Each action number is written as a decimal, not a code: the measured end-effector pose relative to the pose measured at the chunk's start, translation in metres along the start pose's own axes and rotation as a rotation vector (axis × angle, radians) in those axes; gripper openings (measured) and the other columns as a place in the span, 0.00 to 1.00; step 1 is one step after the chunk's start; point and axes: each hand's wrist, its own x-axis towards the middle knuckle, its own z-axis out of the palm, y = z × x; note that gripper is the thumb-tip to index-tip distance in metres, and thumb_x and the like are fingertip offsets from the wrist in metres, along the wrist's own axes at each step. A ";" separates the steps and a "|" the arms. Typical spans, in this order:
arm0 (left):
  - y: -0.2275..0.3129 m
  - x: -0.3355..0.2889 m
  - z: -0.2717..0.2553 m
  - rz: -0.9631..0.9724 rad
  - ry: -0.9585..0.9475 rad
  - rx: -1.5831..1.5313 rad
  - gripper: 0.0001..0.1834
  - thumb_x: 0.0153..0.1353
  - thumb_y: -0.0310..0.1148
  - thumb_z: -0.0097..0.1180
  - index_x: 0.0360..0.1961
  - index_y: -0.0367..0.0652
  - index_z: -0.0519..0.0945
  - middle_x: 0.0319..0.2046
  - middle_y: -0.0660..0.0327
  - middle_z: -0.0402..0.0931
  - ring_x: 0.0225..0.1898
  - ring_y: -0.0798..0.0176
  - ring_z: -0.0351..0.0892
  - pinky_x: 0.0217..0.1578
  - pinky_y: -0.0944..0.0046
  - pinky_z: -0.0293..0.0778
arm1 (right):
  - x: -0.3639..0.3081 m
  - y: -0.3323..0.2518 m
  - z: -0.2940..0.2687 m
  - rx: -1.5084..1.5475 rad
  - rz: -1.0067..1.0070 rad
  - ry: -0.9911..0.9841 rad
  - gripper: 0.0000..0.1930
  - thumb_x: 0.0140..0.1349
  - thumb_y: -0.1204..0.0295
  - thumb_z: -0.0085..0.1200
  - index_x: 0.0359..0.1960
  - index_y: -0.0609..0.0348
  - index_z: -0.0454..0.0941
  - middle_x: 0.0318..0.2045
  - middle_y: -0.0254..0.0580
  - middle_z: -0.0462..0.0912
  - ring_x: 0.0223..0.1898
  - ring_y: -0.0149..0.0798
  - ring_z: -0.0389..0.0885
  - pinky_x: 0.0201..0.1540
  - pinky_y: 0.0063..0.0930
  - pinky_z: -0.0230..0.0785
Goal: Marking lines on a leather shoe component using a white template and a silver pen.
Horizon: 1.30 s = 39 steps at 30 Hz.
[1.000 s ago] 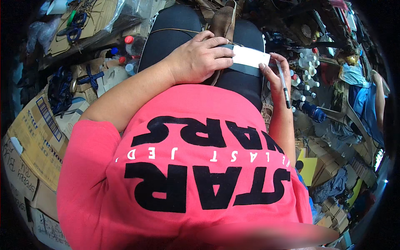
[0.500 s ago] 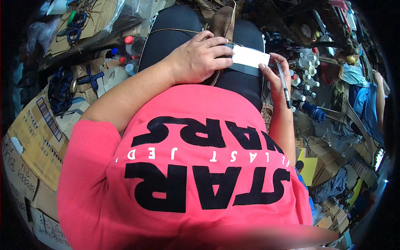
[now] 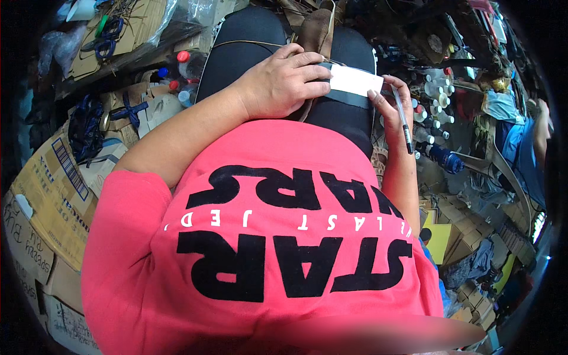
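Note:
A white card (image 3: 357, 80) lies across a dark grey, flat strip (image 3: 349, 98) on my lap. My left hand (image 3: 288, 81) is on the left end of the strip, its fingers bent over it beside the card; the thumb is hidden. At the card's right end, my right hand (image 3: 390, 102) pinches the corner with its thumb. A clear-barrelled pen (image 3: 403, 115) with a black end is held in the same hand, slanting down over the wrist. Just beyond my left fingers stands a brown leather-like piece (image 3: 314, 32) between my knees.
Plastic bottles with red and blue caps (image 3: 183, 57) stand left of my leg. More bottles (image 3: 436, 97) crowd the right side. Cardboard boxes (image 3: 56, 195) fill the left; scissors (image 3: 106, 44) lie on cardboard at upper left. Another person's arm (image 3: 540, 136) shows at the far right.
My hands, the card and the pen have stayed in place. At the far right, the other person's arm has shifted slightly.

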 end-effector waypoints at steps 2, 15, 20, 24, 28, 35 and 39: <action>0.000 0.000 0.000 0.001 -0.002 0.001 0.19 0.50 0.26 0.62 0.46 0.51 0.80 0.50 0.64 0.77 0.58 0.58 0.72 0.60 0.52 0.64 | 0.000 -0.001 0.000 0.002 -0.001 -0.002 0.26 0.51 0.70 0.70 0.52 0.57 0.73 0.40 0.35 0.77 0.36 0.26 0.76 0.41 0.21 0.70; 0.001 0.004 0.014 0.021 -0.125 0.146 0.33 0.56 0.28 0.53 0.64 0.68 0.70 0.56 0.63 0.69 0.61 0.57 0.65 0.64 0.49 0.55 | 0.004 -0.017 -0.030 0.113 -0.227 0.193 0.22 0.74 0.55 0.40 0.47 0.61 0.79 0.39 0.39 0.79 0.37 0.28 0.76 0.41 0.23 0.69; 0.002 0.005 0.015 0.031 -0.156 0.184 0.33 0.57 0.29 0.54 0.65 0.66 0.69 0.63 0.66 0.66 0.64 0.58 0.63 0.65 0.47 0.55 | -0.003 -0.046 0.009 0.332 -0.280 -0.090 0.09 0.67 0.72 0.52 0.44 0.63 0.74 0.36 0.45 0.81 0.34 0.32 0.80 0.41 0.27 0.74; 0.003 0.006 0.014 0.012 -0.196 0.156 0.32 0.58 0.29 0.54 0.65 0.65 0.69 0.65 0.69 0.64 0.66 0.58 0.61 0.65 0.46 0.54 | -0.006 -0.027 0.030 0.310 -0.116 -0.088 0.07 0.62 0.77 0.60 0.36 0.61 0.72 0.32 0.42 0.82 0.29 0.28 0.79 0.34 0.18 0.73; 0.002 0.003 0.013 0.002 -0.203 0.139 0.32 0.58 0.29 0.53 0.65 0.66 0.69 0.65 0.69 0.65 0.67 0.58 0.60 0.65 0.46 0.54 | -0.004 -0.021 0.033 0.283 -0.129 -0.064 0.10 0.62 0.75 0.61 0.30 0.57 0.69 0.26 0.37 0.80 0.23 0.22 0.75 0.27 0.15 0.67; 0.001 0.002 0.016 0.000 -0.184 0.125 0.32 0.59 0.28 0.52 0.65 0.67 0.69 0.65 0.70 0.65 0.67 0.59 0.60 0.65 0.46 0.54 | -0.007 -0.021 0.036 0.155 -0.175 -0.021 0.14 0.61 0.77 0.63 0.23 0.57 0.68 0.22 0.30 0.76 0.23 0.19 0.70 0.26 0.13 0.61; 0.002 0.003 0.014 -0.005 -0.180 0.130 0.32 0.59 0.27 0.51 0.65 0.67 0.70 0.64 0.70 0.66 0.67 0.59 0.61 0.65 0.47 0.54 | -0.003 -0.013 0.035 0.131 -0.189 -0.032 0.14 0.61 0.77 0.61 0.22 0.57 0.68 0.22 0.30 0.76 0.24 0.19 0.70 0.26 0.14 0.61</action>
